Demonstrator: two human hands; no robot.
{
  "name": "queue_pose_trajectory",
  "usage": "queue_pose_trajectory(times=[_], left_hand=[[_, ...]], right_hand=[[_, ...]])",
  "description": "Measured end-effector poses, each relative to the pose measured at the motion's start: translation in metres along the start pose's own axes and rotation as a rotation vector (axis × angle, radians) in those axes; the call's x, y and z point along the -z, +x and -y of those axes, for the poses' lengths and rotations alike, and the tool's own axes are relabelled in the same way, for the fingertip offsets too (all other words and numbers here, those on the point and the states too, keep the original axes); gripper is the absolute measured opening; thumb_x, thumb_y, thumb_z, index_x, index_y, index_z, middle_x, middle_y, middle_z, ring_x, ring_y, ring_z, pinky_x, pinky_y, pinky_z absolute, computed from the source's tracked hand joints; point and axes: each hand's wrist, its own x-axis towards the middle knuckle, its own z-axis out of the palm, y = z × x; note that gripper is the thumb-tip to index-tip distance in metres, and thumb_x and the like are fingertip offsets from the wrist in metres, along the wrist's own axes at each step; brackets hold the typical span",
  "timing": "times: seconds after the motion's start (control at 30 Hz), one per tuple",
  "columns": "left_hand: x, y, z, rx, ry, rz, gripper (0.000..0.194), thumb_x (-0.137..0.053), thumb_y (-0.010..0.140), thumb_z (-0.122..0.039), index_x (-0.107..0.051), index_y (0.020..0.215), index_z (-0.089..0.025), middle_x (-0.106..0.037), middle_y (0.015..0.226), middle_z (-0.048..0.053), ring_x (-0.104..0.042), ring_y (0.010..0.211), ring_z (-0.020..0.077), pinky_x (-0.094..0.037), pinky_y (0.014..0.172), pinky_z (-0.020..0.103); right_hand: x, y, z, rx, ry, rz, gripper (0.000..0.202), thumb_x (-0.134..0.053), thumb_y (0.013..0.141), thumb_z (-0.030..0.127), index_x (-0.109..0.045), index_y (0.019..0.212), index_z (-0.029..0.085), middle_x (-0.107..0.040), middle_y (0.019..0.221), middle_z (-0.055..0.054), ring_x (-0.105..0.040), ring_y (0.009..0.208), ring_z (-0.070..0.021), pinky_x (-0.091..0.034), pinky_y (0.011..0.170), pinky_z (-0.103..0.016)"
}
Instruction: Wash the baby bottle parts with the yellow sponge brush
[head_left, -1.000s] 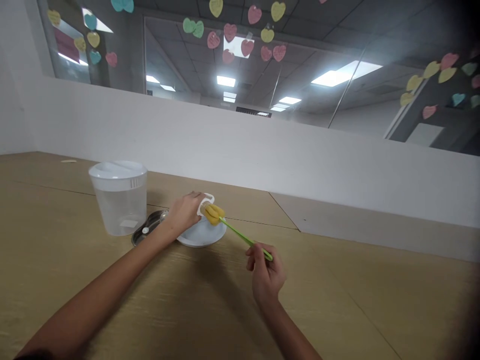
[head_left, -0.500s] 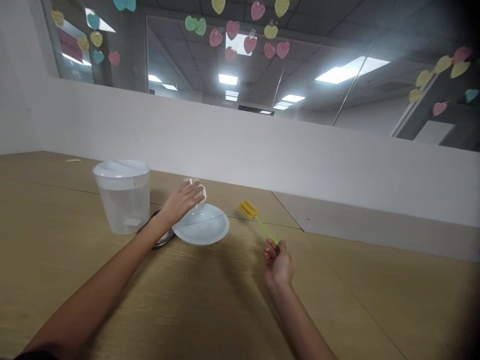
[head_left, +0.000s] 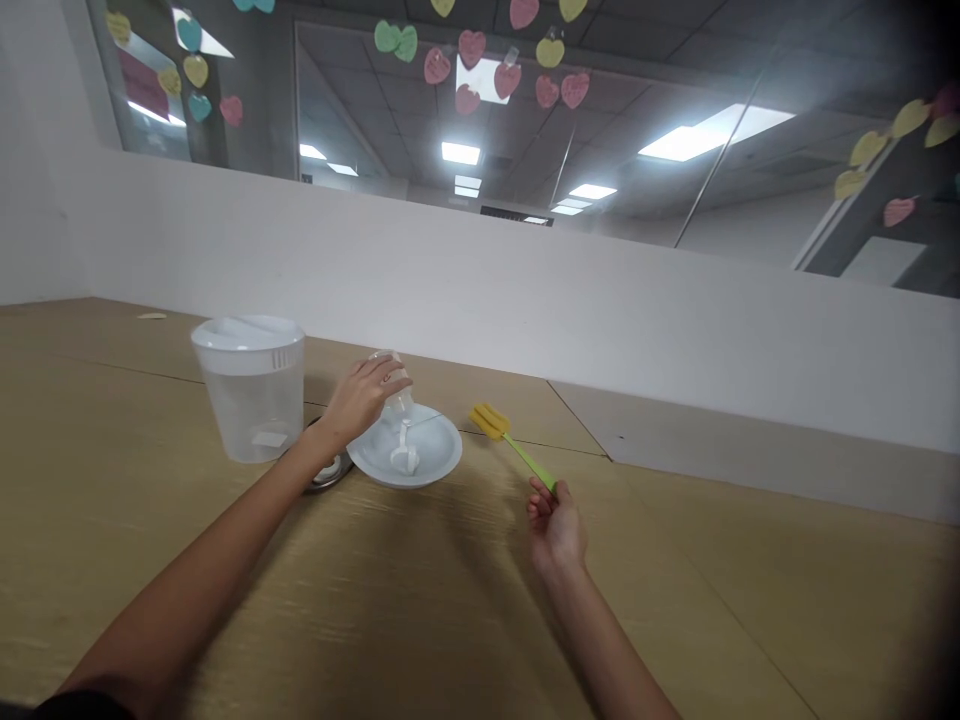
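Note:
My left hand (head_left: 364, 397) is closed around a clear cup (head_left: 402, 402), which it holds tilted over a white bowl (head_left: 439, 450). From the cup's lower end a pale stream runs down to a whitish patch in the bowl, apparently liquid. Fingers cover much of the cup. My right hand (head_left: 556, 525) grips the green handle of a sponge brush (head_left: 491, 420) between thumb and fingers. The brush's yellow sponge head points up and left, to the right of the bowl. Under my left wrist, partly hidden, lies a round metal dish (head_left: 337, 474) with something white in it.
A translucent plastic bucket (head_left: 253, 400) with a white top stands left of the bowl. A small flat pale piece (head_left: 151, 316) lies far left on the wooden table (head_left: 375, 600). A white wall (head_left: 465, 290) with glass above borders the table's back.
My left hand has tipped the cup over the bowl, and a stream now falls from it. The sponge brush has shifted slightly left in my right hand. The view has moved a little.

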Motion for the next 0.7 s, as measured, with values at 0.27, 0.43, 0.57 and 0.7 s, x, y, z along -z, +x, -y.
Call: queue_pose_trajectory(times=[0.27,0.43,0.57,0.7], left_hand=[[0.046,0.008,-0.011,0.284,-0.333,-0.094,0.057,-0.054,0.074,-0.035,-0.038,0.126,-0.019,-0.055,0.118,0.009,-0.054,0.103,0.0238,-0.042,0.087,0.036],[0.093,0.005,-0.038,0.263,-0.723,0.194,0.048,-0.051,0.074,-0.043,-0.044,0.115,-0.018,-0.061,0.093,0.004,-0.06,0.076,0.0169,-0.046,0.066,0.027],[0.096,0.0,-0.062,0.079,-0.688,0.475,0.041,-0.059,0.066,-0.045,-0.053,0.098,-0.02,-0.06,0.091,0.002,-0.057,0.079,0.0179,-0.043,0.065,0.026],[0.082,-0.002,-0.074,-0.082,-0.589,0.559,0.035,-0.061,0.063,-0.036,-0.054,0.094,-0.022,-0.059,0.093,0.0,-0.055,0.081,0.016,-0.041,0.068,0.024]], right_hand=[[-0.003,-0.006,0.004,-0.023,0.0,0.0,0.009,-0.04,0.083,0.017,-0.046,0.077,0.016,-0.065,0.073,0.0,-0.047,0.038,-0.0026,-0.039,0.034,-0.011],[-0.005,-0.007,-0.001,-0.063,-0.055,0.049,0.009,-0.041,0.08,0.016,-0.05,0.077,0.014,-0.067,0.079,-0.003,-0.049,0.039,-0.0044,-0.041,0.035,-0.014],[-0.005,-0.007,-0.005,-0.089,-0.115,0.082,0.009,-0.042,0.077,0.015,-0.05,0.078,0.014,-0.067,0.08,-0.004,-0.051,0.041,-0.0055,-0.041,0.035,-0.016],[-0.006,-0.008,-0.008,-0.106,-0.185,0.112,0.008,-0.042,0.076,0.015,-0.049,0.079,0.014,-0.067,0.081,-0.004,-0.051,0.04,-0.0061,-0.04,0.033,-0.016]])
